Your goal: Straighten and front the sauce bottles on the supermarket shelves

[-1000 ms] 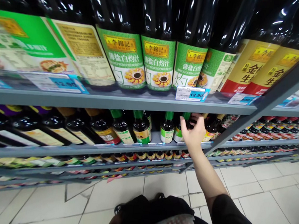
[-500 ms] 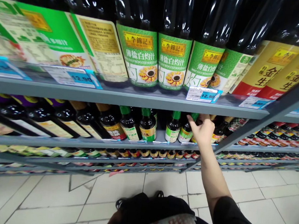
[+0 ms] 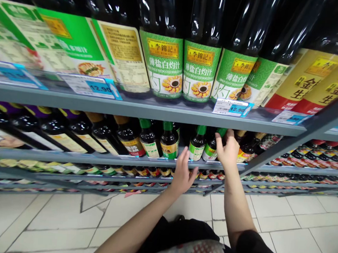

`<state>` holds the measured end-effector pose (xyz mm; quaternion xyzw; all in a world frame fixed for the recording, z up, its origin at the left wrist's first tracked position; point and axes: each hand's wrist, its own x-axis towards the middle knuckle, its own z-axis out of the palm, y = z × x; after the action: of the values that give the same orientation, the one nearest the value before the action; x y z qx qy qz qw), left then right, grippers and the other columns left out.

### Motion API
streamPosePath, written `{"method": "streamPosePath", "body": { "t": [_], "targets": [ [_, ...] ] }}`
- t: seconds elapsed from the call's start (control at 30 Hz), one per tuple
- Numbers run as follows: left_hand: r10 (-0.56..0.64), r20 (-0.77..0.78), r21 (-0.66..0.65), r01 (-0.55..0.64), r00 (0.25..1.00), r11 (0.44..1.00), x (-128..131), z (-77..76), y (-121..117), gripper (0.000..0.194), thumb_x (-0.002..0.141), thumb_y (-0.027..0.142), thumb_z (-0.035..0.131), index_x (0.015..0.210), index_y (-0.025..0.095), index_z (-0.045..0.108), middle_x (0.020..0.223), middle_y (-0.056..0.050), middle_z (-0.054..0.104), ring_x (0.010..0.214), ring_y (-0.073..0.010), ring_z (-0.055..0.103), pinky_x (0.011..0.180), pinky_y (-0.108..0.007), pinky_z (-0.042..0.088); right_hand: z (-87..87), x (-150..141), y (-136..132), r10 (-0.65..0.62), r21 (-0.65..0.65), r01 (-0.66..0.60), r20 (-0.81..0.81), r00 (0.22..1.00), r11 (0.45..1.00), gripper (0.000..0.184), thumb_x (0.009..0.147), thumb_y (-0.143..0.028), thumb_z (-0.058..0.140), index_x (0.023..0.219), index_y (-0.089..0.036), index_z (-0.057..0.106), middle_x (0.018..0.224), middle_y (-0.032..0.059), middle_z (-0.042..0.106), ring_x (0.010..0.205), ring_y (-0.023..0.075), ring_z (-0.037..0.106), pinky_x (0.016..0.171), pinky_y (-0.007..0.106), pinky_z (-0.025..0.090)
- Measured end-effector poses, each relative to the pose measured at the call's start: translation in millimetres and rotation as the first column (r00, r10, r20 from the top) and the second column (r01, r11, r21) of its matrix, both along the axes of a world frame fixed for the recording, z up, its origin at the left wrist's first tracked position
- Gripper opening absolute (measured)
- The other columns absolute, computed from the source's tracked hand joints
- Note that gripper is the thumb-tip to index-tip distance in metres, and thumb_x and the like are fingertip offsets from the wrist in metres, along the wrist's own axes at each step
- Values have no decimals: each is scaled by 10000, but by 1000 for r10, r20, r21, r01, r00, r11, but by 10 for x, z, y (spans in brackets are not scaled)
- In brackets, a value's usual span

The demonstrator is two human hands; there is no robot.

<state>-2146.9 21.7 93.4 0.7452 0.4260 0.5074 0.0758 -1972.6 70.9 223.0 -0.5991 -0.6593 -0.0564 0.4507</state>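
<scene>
On the second shelf, my right hand (image 3: pixel 228 150) is at the neck of a dark sauce bottle (image 3: pixel 210 152) with a green cap and a green-and-white label. Its thumb and forefinger lie on either side of the cap, while the other fingers are partly hidden. My left hand (image 3: pixel 184 174) is raised in front of the shelf edge, fingers stretched out and thumb apart, with nothing in it. Closest to its fingertips stands another green-capped bottle (image 3: pixel 196 151). To the left is a green-capped bottle with a gold-and-green label (image 3: pixel 169 146), a dark gap between the two.
Large sauce bottles (image 3: pixel 201 72) fill the shelf above, whose grey front edge (image 3: pixel 158 112) overhangs my hands. A price tag (image 3: pixel 231 108) is fixed there. A slanting grey post (image 3: pixel 284 151) stands at the right. Lower shelves hold small jars (image 3: pixel 142 171) above the tiled floor (image 3: pixel 61 227).
My left hand has come into view from below and reached up to the shelf edge. The right hand stays at the same bottle. The view has shifted slightly.
</scene>
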Motion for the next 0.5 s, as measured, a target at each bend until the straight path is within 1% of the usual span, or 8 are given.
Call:
{"method": "streamPosePath", "body": {
  "t": [0.03,0.07,0.13,0.2,0.27,0.33,0.43,0.5],
  "targets": [
    [-23,35,-66,25,999,997,116,132,95,830,959,320,507,1560,175,-47,1616,-216,95,1507,-317,116,1210,-551,230,-17,-8,2,-15,12,15,-13,1000,1000,423,978,-511,431,1157,-144,540,808,82,642,684,254,608,624,320,421],
    [-30,83,-134,41,996,990,204,218,179,841,974,351,470,1549,159,-112,1623,-213,26,1515,-307,54,1226,-539,188,-29,-14,4,-24,21,25,-27,999,999,439,974,-517,439,1179,-142,539,822,85,652,705,260,619,643,325,433],
    [-22,178,-245,66,984,967,299,277,313,840,986,401,423,1538,140,-154,1627,-201,-24,1517,-283,11,1245,-493,150,-40,-19,4,-27,26,29,-54,998,999,448,964,-521,462,1202,-150,540,835,83,666,734,266,636,672,331,450],
    [0,235,-299,72,972,951,318,255,400,851,978,433,437,1545,138,-125,1629,-193,6,1518,-275,38,1248,-459,155,-37,-23,2,-27,10,28,-72,997,1000,444,955,-522,477,1200,-158,546,837,82,675,745,272,647,682,335,459],
    [24,238,-300,50,971,953,318,228,439,895,951,463,499,1553,134,-76,1622,-201,62,1514,-293,88,1241,-457,182,-31,-32,0,-30,-2,30,-83,996,1000,443,950,-522,480,1190,-156,550,841,90,680,758,282,656,686,341,465],
    [87,234,-283,-17,968,959,340,228,440,957,916,495,563,1554,116,-41,1590,-235,156,1490,-332,175,1220,-485,225,-31,-44,1,-31,-1,31,-89,996,1000,445,950,-519,478,1196,-155,547,860,101,685,791,291,663,704,348,471],
    [238,282,-282,-156,929,946,391,253,414,1068,851,533,655,1544,80,-20,1476,-281,324,1393,-378,343,1167,-535,295,-42,-54,5,-36,15,37,-89,995,999,441,953,-518,471,1203,-162,544,886,106,690,818,290,664,722,350,475],
    [245,328,-289,-150,912,945,379,254,410,1090,830,514,690,1539,83,-16,1446,-277,356,1360,-371,388,1148,-532,325,-52,-48,11,-53,22,54,-80,995,998,442,952,-526,468,1187,-161,552,870,100,685,776,281,657,700,344,472]
  ]
}}
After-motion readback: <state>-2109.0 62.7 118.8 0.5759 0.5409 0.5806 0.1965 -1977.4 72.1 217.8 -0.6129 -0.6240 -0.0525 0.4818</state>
